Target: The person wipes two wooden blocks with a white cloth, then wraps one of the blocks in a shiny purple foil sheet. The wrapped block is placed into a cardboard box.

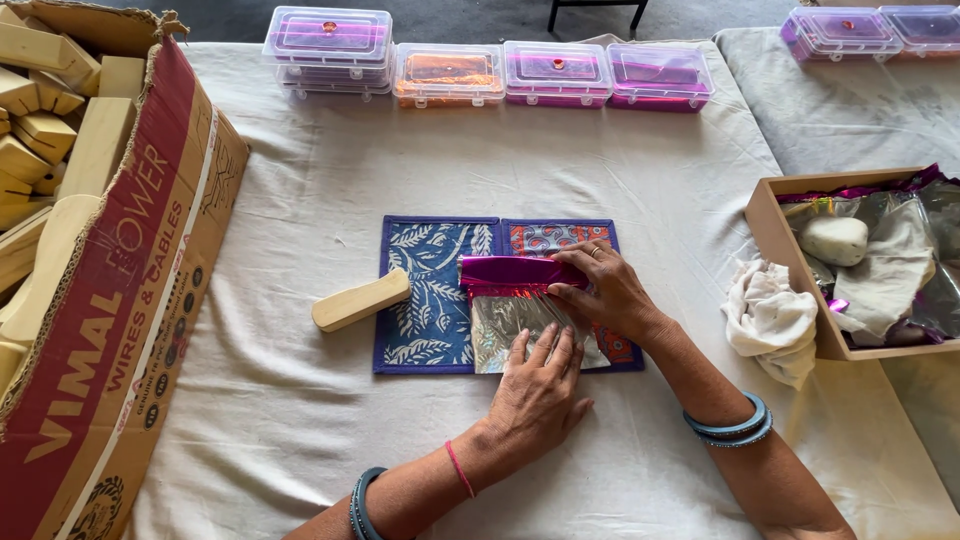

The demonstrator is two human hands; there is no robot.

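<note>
Left hand (535, 385) flat, fingers spread and pressed down on a crinkled silver foil sheet (505, 325), gripping nothing. Right hand (605, 290) laid across the top of the same sheet, fingertips pinching a rolled magenta foil edge (515, 270); ring on one finger, blue bangles on both wrists, thin red thread on the left.

Foil: thin, shiny, wrinkled, silver face up, metallic pink where curled over. Lying on a rectangular cloth mat (435, 295) at table centre. Mat in two panels: left blue with white leaf print, right red-orange patterned, dark blue border all round.

Smooth pale wooden block (360, 299), oblong with rounded ends, resting at the mat's left edge, partly on it.

Table draped in off-white cloth (300, 420), creased and lightly soiled.

Far left: large torn cardboard box (110, 300), red printed side, packed with more pale wooden blocks (50, 120).

Far edge: row of clear plastic cases (490, 70) with pink and orange contents, one pair stacked.

Right: shallow wooden tray (775, 235) holding foil scraps, grey cloth and a rounded white stone (833, 240). Crumpled white rag (770, 320) just beside the tray.
</note>
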